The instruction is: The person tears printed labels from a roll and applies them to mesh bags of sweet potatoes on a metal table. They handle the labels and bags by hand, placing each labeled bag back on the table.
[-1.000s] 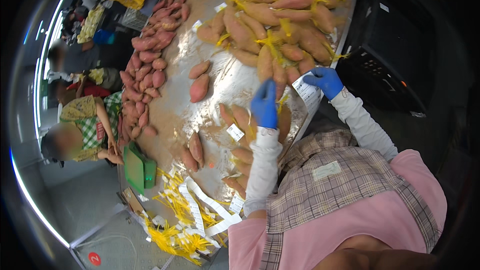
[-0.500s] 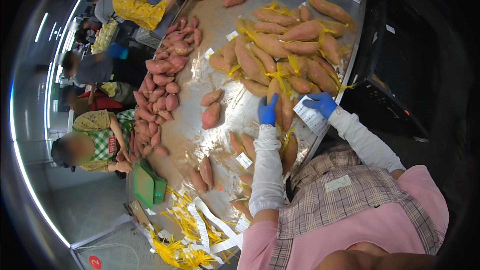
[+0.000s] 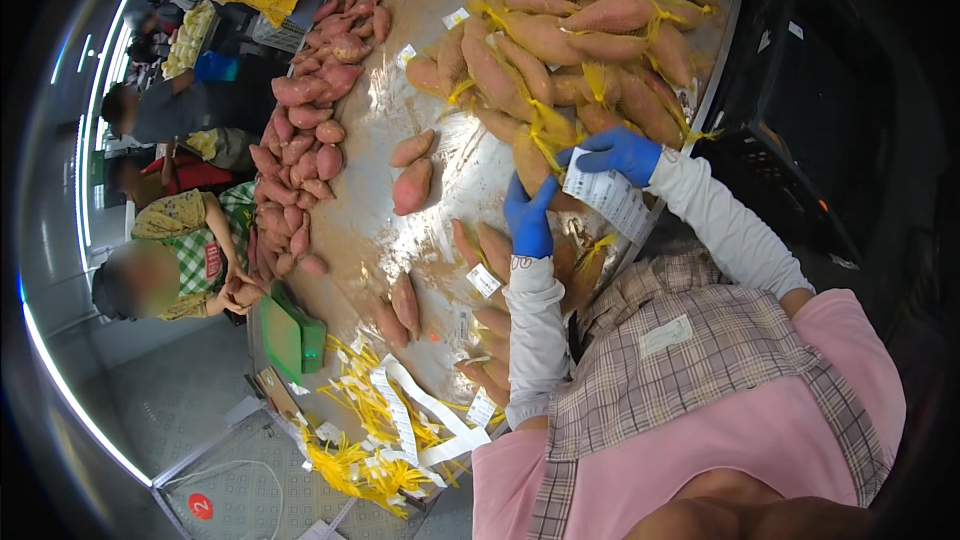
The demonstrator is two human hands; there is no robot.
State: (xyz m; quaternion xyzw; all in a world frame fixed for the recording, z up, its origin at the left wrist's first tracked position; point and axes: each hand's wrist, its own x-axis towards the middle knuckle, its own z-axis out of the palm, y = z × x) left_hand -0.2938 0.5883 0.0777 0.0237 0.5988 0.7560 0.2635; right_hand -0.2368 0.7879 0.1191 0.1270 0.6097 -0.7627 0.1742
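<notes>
My right hand (image 3: 612, 155), in a blue glove, pinches a strip of white printed labels (image 3: 610, 200) that hangs toward me. To its left, my blue-gloved left hand (image 3: 530, 220) has thumb and fingers around the lower end of a yellow net bag of sweet potatoes (image 3: 533, 162). The gathered yellow netting (image 3: 546, 130) of this bag lies just above both hands. The labels cover part of the sweet potatoes beneath them. Beyond my hands rises a pile of netted sweet potatoes (image 3: 580, 35), some with white tags.
Loose reddish sweet potatoes (image 3: 300, 145) line the table's left side, where a co-worker (image 3: 190, 250) handles one. Near a green plastic container (image 3: 285, 335) lie yellow net ties (image 3: 370, 470) and a white label strip (image 3: 440, 410). More tagged sweet potatoes (image 3: 490, 245) lie beside my left forearm. Black crates (image 3: 775, 170) stand right.
My right hand has moved left with the label strip, closer to my left hand and the bag's gathered netting. The whole view has shifted slightly.
</notes>
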